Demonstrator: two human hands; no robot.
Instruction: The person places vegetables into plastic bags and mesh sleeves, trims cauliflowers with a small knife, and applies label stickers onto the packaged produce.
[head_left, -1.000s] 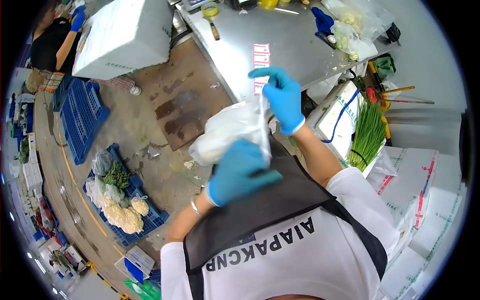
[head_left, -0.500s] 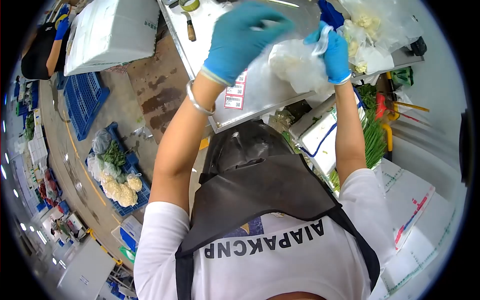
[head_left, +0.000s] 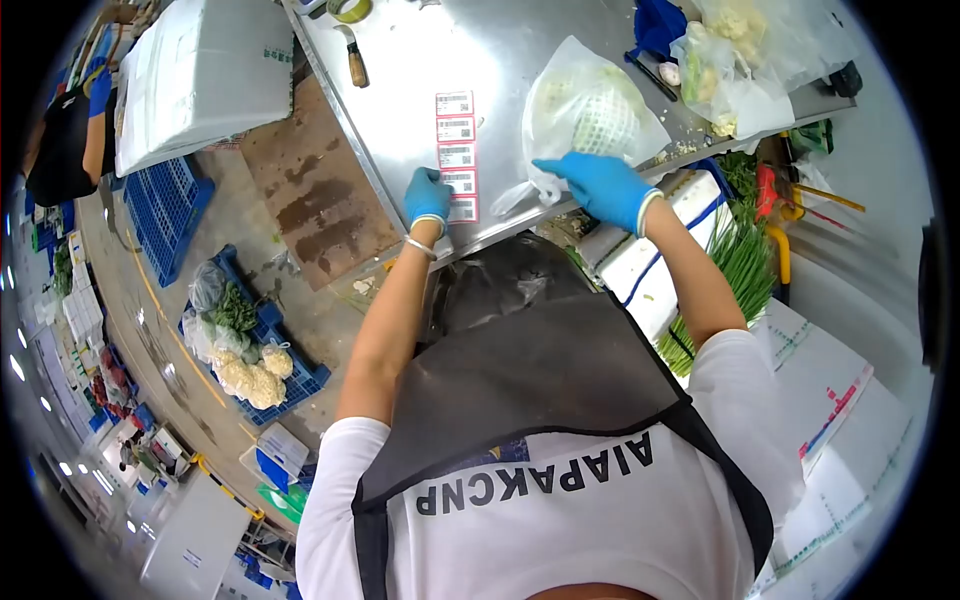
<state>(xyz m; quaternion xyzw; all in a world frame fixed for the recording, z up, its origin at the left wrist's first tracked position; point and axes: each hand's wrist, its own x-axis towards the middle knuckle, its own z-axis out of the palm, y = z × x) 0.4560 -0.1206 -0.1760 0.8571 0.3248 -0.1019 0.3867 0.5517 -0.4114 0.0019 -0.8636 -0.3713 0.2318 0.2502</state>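
Note:
My left hand (head_left: 428,197), in a blue glove, is at the left edge of a strip of red-bordered white labels (head_left: 456,157) on the metal table. Its fingers are closed together at the lower labels, fingertips partly hidden. My right hand (head_left: 602,190), gloved too, lies over the near side of a clear plastic bag (head_left: 563,88), its fingers stretched out to the left. Inside the bag is something pale green and white with a netted surface. The bag's twisted end (head_left: 515,197) sticks out toward the table's near edge.
A wooden-handled knife (head_left: 355,62) and a tape roll (head_left: 350,8) lie at the far left of the metal table (head_left: 400,75). Bags of pale vegetables (head_left: 735,50) sit at right. Green stalks (head_left: 745,265) stand below. A co-worker's gloved hand (head_left: 98,92) is far left.
The bag was hanging from my right hand and now rests on the table. My left hand has moved down to the labels; my right hand has let go of the bag's neck and come down.

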